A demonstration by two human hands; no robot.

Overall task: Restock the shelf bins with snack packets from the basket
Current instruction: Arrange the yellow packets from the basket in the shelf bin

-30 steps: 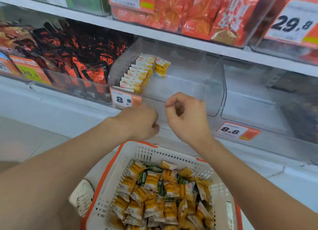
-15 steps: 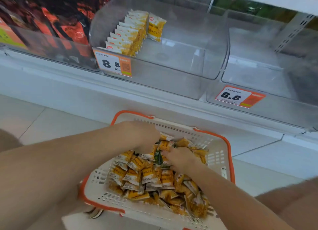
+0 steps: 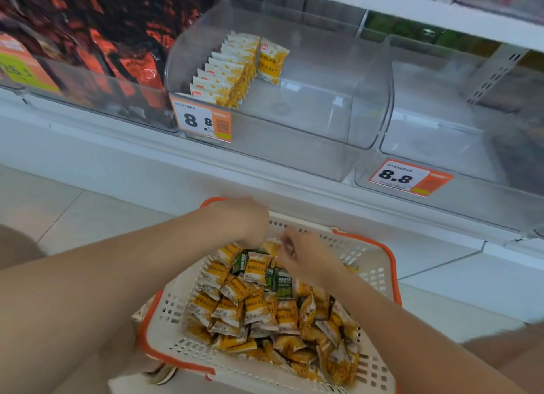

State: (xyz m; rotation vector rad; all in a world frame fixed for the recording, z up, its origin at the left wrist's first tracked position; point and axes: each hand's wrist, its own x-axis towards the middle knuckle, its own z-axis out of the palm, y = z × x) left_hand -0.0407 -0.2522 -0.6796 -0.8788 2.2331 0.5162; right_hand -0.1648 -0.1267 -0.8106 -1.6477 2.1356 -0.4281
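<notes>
Snack packets (image 3: pixel 253 308) lie heaped in the basket (image 3: pixel 394 276) below the shelf (image 3: pixel 265 169), so I reach down. My right grip (image 3: pixel 303 255) pinches one yellow packet (image 3: pixel 272 245) at the heap's far edge. My left grip (image 3: pixel 241 220) curls beside it, and I cannot tell what it holds. Green packets (image 3: pixel 282 284) mix in. The clear bin (image 3: pixel 368 99) above holds one row (image 3: pixel 229 69), and I judge its front lip (image 3: pixel 294 130) must be cleared.

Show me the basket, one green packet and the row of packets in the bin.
basket (image 3: pixel 170 320): head view, white left side wall.
green packet (image 3: pixel 284 287): head view, middle of its front.
row of packets (image 3: pixel 225 72): head view, top edges, mid-row.
</notes>
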